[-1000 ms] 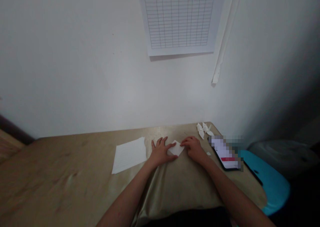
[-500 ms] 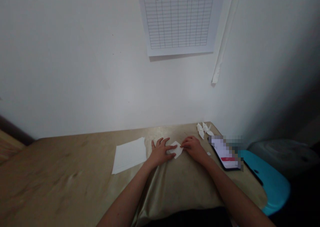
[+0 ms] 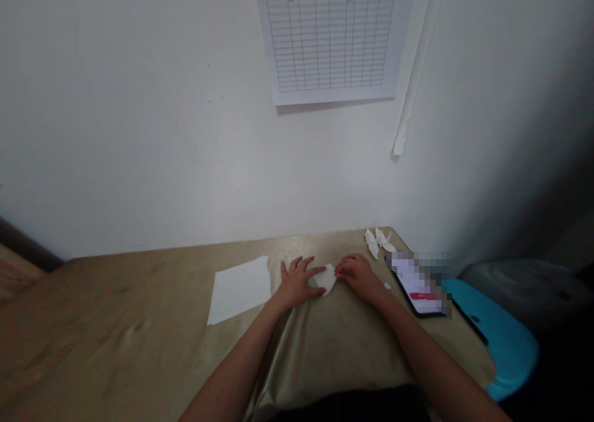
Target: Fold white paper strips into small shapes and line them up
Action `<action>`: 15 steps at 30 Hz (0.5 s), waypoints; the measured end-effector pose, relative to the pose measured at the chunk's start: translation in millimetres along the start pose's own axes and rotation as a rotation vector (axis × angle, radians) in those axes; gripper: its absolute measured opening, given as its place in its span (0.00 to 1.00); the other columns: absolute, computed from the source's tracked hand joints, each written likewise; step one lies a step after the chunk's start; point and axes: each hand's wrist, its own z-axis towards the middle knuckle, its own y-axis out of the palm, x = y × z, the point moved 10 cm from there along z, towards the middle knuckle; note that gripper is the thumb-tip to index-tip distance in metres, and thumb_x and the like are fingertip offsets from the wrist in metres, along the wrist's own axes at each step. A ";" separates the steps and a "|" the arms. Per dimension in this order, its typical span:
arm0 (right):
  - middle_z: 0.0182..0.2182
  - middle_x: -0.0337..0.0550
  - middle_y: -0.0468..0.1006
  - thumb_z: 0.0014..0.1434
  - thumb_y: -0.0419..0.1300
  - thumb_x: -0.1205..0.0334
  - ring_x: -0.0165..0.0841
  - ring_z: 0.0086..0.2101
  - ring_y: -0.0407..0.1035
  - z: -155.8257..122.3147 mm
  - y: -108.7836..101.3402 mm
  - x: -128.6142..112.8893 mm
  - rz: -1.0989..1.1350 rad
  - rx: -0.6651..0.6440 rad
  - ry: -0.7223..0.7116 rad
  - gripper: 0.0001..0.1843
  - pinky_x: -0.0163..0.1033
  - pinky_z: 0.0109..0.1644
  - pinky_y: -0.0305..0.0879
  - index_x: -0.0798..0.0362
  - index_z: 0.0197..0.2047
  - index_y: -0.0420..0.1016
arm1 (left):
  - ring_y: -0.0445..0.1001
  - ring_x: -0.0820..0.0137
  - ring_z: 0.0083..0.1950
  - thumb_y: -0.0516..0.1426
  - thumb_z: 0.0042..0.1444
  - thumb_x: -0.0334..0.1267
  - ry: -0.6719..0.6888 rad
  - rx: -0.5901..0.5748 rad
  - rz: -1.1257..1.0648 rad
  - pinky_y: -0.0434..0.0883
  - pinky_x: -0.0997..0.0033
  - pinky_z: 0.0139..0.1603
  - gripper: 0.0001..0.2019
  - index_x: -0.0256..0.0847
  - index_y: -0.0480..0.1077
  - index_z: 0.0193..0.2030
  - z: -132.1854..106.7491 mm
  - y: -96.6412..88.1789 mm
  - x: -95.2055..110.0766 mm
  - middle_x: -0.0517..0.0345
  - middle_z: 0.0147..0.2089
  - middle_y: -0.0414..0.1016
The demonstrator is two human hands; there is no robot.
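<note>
A small folded piece of white paper [image 3: 328,279] lies on the cloth-covered table between my hands. My left hand [image 3: 298,283] rests at its left side, fingers spread, with the thumb and index finger touching the paper's edges. On the other side, my right hand [image 3: 356,275] has its fingers drawn together and pinches the paper's right edge. Left of my hands lies a larger sheet of white paper [image 3: 240,289] with a torn edge. Several folded white paper shapes [image 3: 378,241] sit near the back right corner of the table.
A phone [image 3: 415,286] with a lit, partly blurred screen lies at the table's right edge. Near it is a tiny paper scrap [image 3: 387,285]. A blue plastic stool or chair [image 3: 510,335] stands beside the table. On the wall behind hangs a printed table sheet [image 3: 334,44].
The right part of the small paper has been folded over, so its outline is narrower and more rounded. Both hands stay nearly in place; the left index finger lies a little higher.
</note>
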 end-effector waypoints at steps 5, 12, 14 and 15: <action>0.43 0.43 0.81 0.59 0.64 0.63 0.40 0.52 0.68 0.1 -1.4 2.7 0.000 0.053 0.052 0.05 0.50 0.62 0.52 0.47 0.38 0.82 | 0.47 0.46 0.76 0.64 0.50 0.58 0.001 -0.008 -0.004 0.32 0.24 0.69 0.33 0.72 0.64 0.64 0.1 -1.2 0.0 0.64 0.75 0.54; 0.43 0.44 0.81 0.62 0.62 0.62 0.40 0.52 0.68 1.0 3.1 0.2 -0.032 0.054 0.126 0.04 0.55 0.65 0.46 0.50 0.38 0.79 | 0.47 0.45 0.76 0.64 0.50 0.59 0.017 -0.013 -0.019 0.33 0.22 0.68 0.33 0.71 0.64 0.64 -0.7 -2.6 -0.1 0.63 0.75 0.54; 0.43 0.44 0.81 0.63 0.61 0.61 0.41 0.52 0.68 1.8 4.8 -1.1 -0.049 0.043 0.140 0.05 0.57 0.65 0.45 0.49 0.38 0.79 | 0.46 0.46 0.76 0.64 0.50 0.59 0.015 -0.022 -0.017 0.33 0.23 0.69 0.34 0.71 0.64 0.64 -1.1 -3.2 0.3 0.63 0.76 0.53; 0.43 0.44 0.81 0.63 0.61 0.61 0.41 0.52 0.67 2.3 5.6 -2.3 -0.058 0.039 0.142 0.05 0.58 0.65 0.44 0.49 0.38 0.79 | 0.46 0.46 0.76 0.64 0.50 0.59 0.014 -0.027 -0.016 0.33 0.23 0.69 0.34 0.71 0.64 0.64 -1.2 -3.5 0.7 0.63 0.76 0.53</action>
